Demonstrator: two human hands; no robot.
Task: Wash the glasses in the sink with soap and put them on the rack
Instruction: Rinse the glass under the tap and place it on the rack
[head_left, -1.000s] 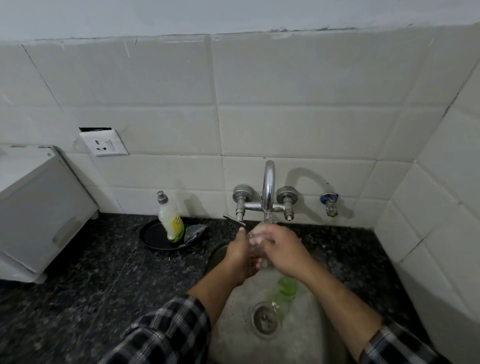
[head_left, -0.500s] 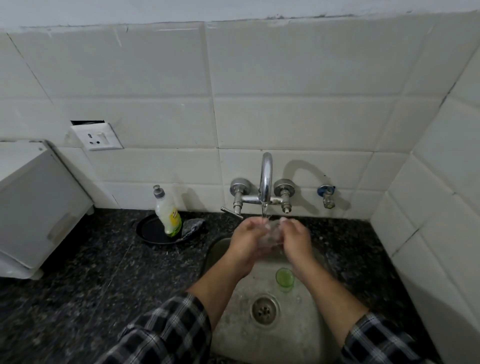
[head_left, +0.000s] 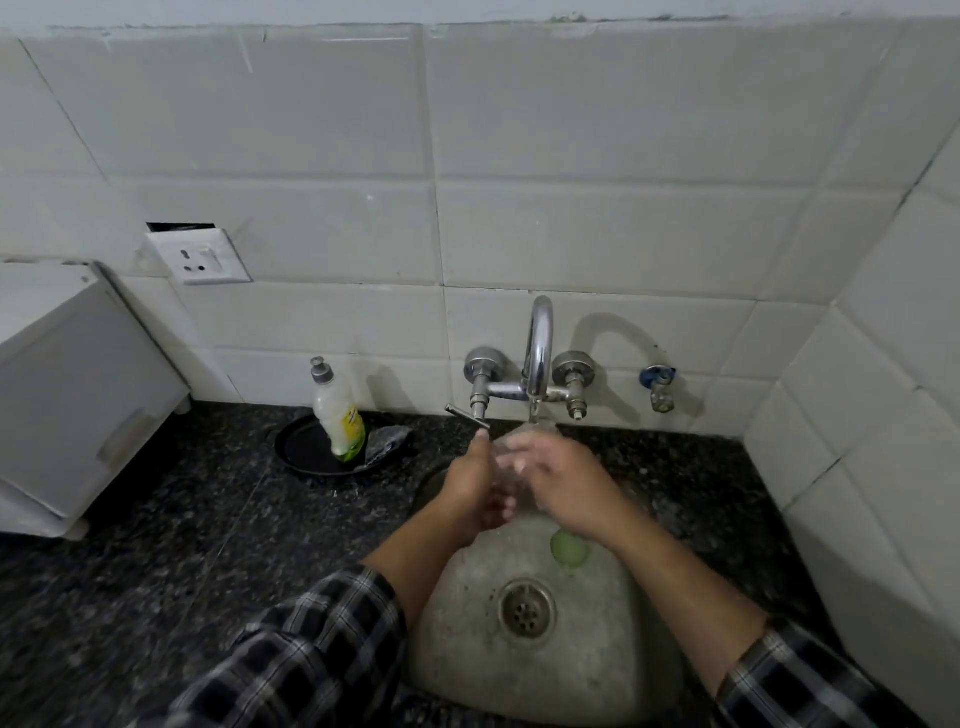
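Where the tap spout (head_left: 539, 353) ends: we hold a clear glass (head_left: 506, 475) between both hands, just under the outlet and above the back of the sink (head_left: 587, 649).
Left hand (head_left: 475, 491): we wrap it round the glass from the left, thumb pointing up and fingers curled against the glass.
Right hand (head_left: 563, 480): we close it over the glass from the right, fingers bent across its upper part. The glass is blurred, so we cannot tell how it tilts.
Green glass (head_left: 569, 548): it sits in the basin below our right wrist, near the drain (head_left: 525, 608) but apart from it.
Dish soap bottle (head_left: 340, 415): it stands upright on a round black tray (head_left: 306, 449), left of the tap, on the dark speckled countertop (head_left: 156, 545).
Scrub pad (head_left: 387, 441): we see it at the tray's right edge, just beside the bottle.
Sleeves (head_left: 311, 649): our plaid cuffs sit on the forearms.
Tiled wall: it carries a white socket (head_left: 197, 257) on the left and a blue-handled valve (head_left: 658, 387) to the right of the tap.
White box (head_left: 78, 395): it stands at the counter's left end.
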